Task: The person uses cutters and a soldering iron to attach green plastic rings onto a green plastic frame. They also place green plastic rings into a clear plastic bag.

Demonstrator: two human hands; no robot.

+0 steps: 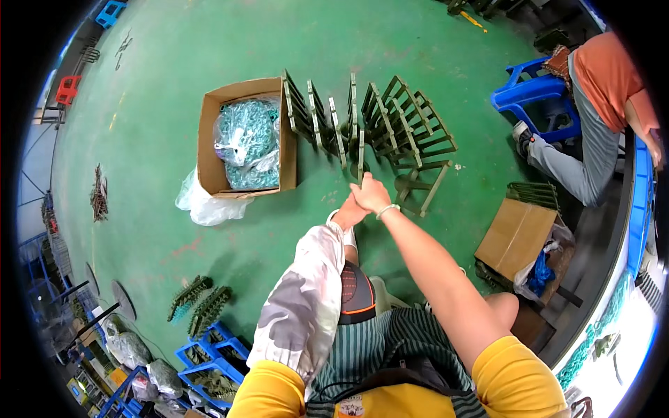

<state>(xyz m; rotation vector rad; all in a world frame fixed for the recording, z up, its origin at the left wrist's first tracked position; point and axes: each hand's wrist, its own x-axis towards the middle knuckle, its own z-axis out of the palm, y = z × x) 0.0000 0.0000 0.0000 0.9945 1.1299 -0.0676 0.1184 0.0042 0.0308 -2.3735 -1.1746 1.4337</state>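
Observation:
My left hand and my right hand meet in front of me, both with curled fingers. What they pinch, if anything, is too small or covered to make out. Just beyond my right fingertips stands a dark green slatted rack, one of several fanned out upright on the floor. Other racks spread to its right, some leaning. To the left of the fan is an open cardboard box holding clear plastic bags of teal pieces.
White plastic spills beside the box. A person in an orange top is by a blue stool at the right. Another cardboard box stands nearer. Two bristly green racks and a blue stool are at lower left.

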